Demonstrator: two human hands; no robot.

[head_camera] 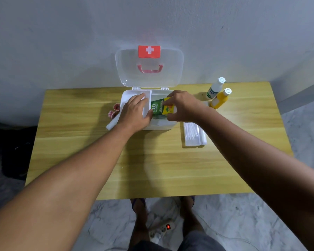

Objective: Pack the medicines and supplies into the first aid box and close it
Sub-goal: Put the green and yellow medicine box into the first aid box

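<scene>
- A yellow wood-grain surface (pixel 152 160) is set against a plain grey wall, with marbled floor below.
- The first aid box (pixel 159 124) is placed at the far middle of the surface, its clear lid (pixel 149 67) stood open against the wall.
- A green and yellow carton (pixel 161 107) is gripped by the right hand (pixel 183 107) and held tilted over the box's right compartment.
- The left hand (pixel 134 113) is laid flat, fingers loose, on the white inner tray (pixel 147 95), gripping nothing clearly.
- The step would be done well if the tray is kept steady and the carton is lowered flat, so the lid can later be shut.
- Still outside the box: two bottles (pixel 218 93) to the right, a pack of cotton swabs (pixel 193 134) near the right, and small red rolls (pixel 114 109) with a white tube (pixel 111 124) on the left.
</scene>
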